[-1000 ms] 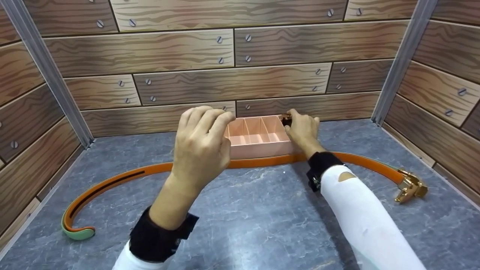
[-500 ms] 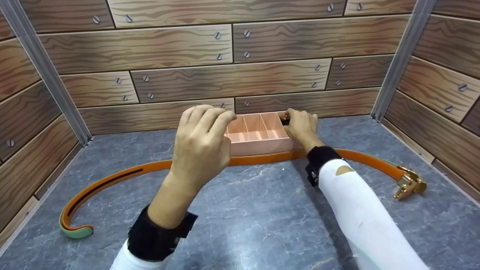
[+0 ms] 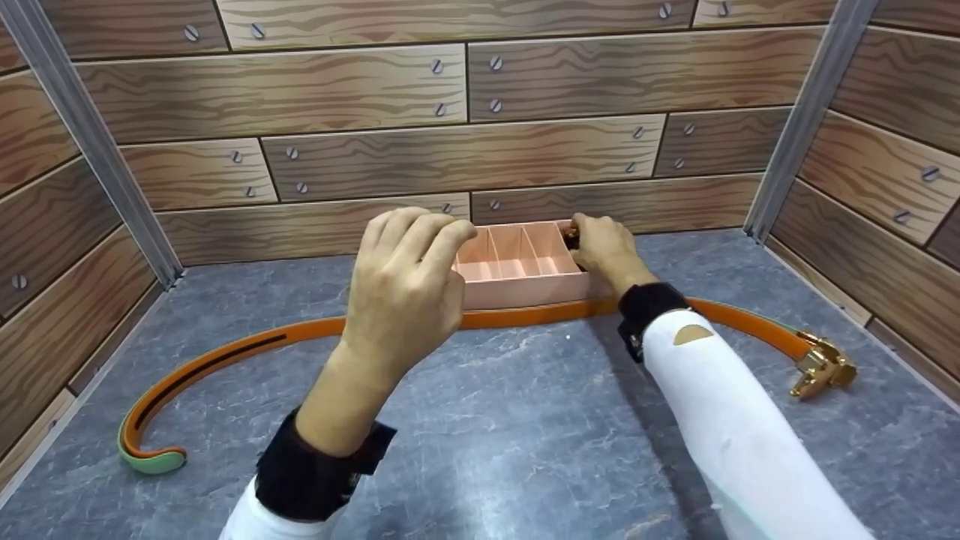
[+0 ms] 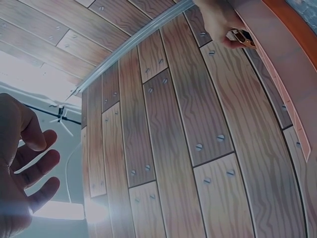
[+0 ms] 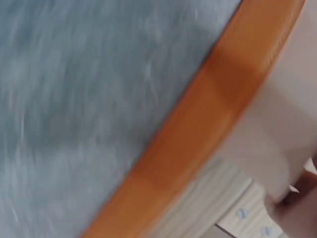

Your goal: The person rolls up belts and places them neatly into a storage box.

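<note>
My left hand (image 3: 405, 292) is raised in front of the pink box, its fingers loosely bent and nothing in them. The left wrist view shows those fingers (image 4: 42, 168) apart. At the box's right end, my right hand (image 3: 606, 244) pinches a small dark item with gold parts (image 3: 571, 237); its kind cannot be made out. In the left wrist view this gold-and-black item (image 4: 242, 37) lies between the right fingers and the box end. The pink box (image 3: 525, 291) has thin upright dividers, and the left hand hides its left part.
An orange belt (image 3: 307, 330) with a green underside curves along the box's front. Its gold buckle (image 3: 821, 367) lies at the right, its curled tip (image 3: 157, 459) at the left. Wood-patterned walls (image 3: 375, 90) enclose the grey marbled table (image 3: 487, 420).
The head view has tilted slightly. Both hands, the box and the belt keep nearly the same places, with the right hand still at the box's right end.
</note>
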